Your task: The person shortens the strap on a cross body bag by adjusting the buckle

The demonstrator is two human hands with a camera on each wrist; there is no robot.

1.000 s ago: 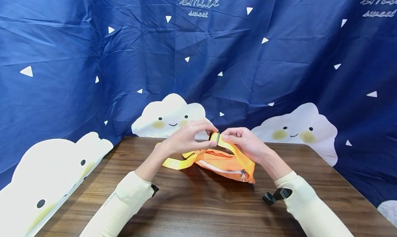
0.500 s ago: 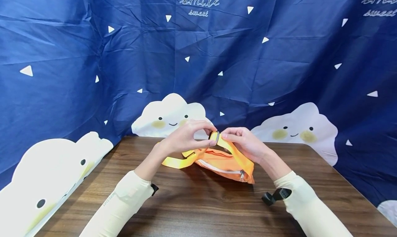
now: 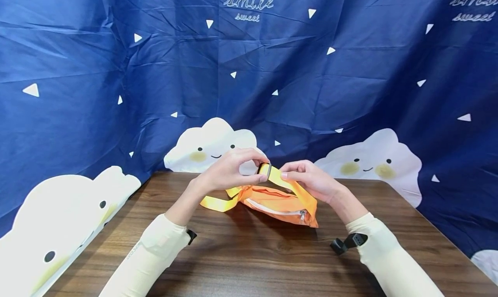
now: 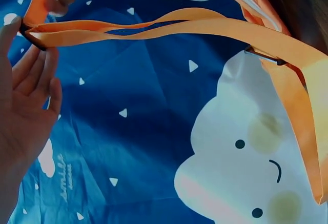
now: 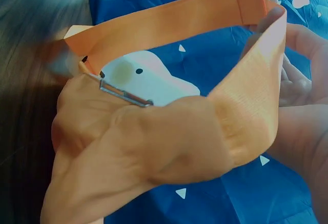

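Note:
An orange waist bag (image 3: 272, 200) with a white zip lies on the table, its yellow-orange strap (image 3: 218, 204) looping out to the left and up to both hands. My left hand (image 3: 229, 170) pinches the black strap slider (image 3: 269, 172) between thumb and fingers, above the bag. Just to its right, my right hand (image 3: 311, 181) pinches the strap close to the slider. In the left wrist view, doubled webbing (image 4: 154, 26) runs from the slider toward the bag. The right wrist view has the bag body (image 5: 138, 147) in front, with the strap rising to the right hand (image 5: 302, 88).
The brown wooden table (image 3: 249, 262) extends in front of and around the bag. Behind it hangs a blue curtain (image 3: 295, 72) printed with white clouds and triangles. Black wrist devices (image 3: 348, 244) are strapped over the pale sleeves.
The left hand and slider have shifted slightly left, while the right hand stays nearly in place. A longer piece of strap now shows between slider and right fingers.

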